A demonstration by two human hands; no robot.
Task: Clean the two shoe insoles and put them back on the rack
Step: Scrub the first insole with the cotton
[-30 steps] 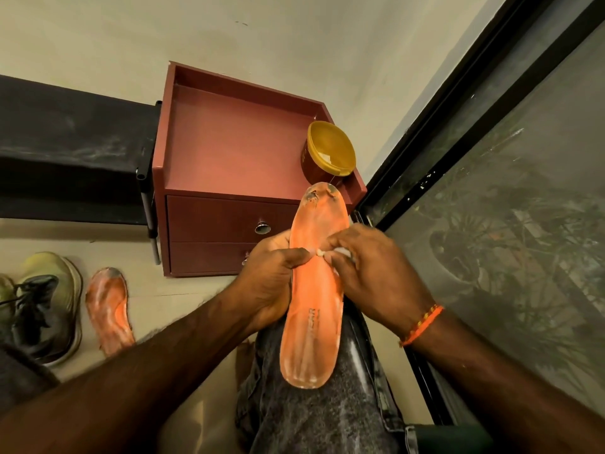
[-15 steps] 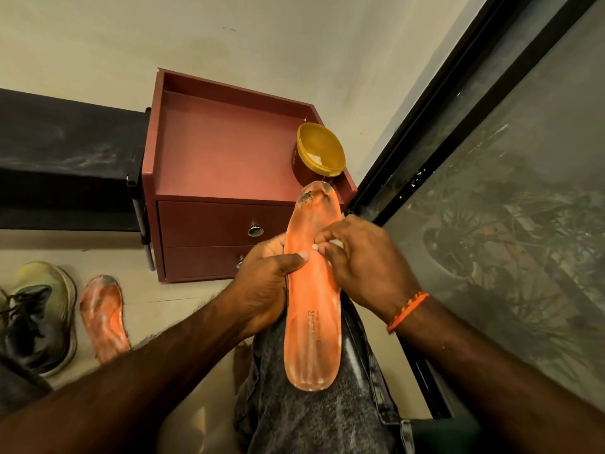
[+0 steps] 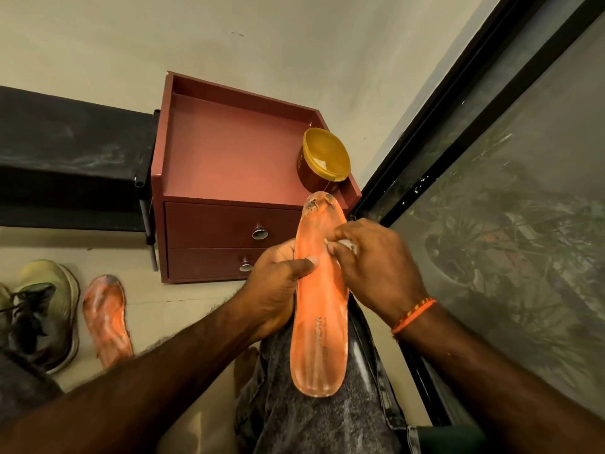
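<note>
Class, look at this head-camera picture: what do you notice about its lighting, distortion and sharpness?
Head view: warm, dim, yellowish light; wide-angle lens bends the window frame and flares the forearms at the bottom corners; insole and cabinet are fairly sharp; glass shows murky plants, without strong glare.

Both forearms reach forward from bottom corners, converging at centre. Left hand (image 3: pixel 278 286) grips orange insole (image 3: pixel 319 309) from its left edge: thumb lies across top face, fingers curled beneath. Right hand (image 3: pixel 376 267) just right of that grip, fingertips (image 3: pixel 334 247) bunched, pinching small white wad (image 3: pixel 347 244) against insole surface above left thumb. Orange thread band on right wrist.
</note>
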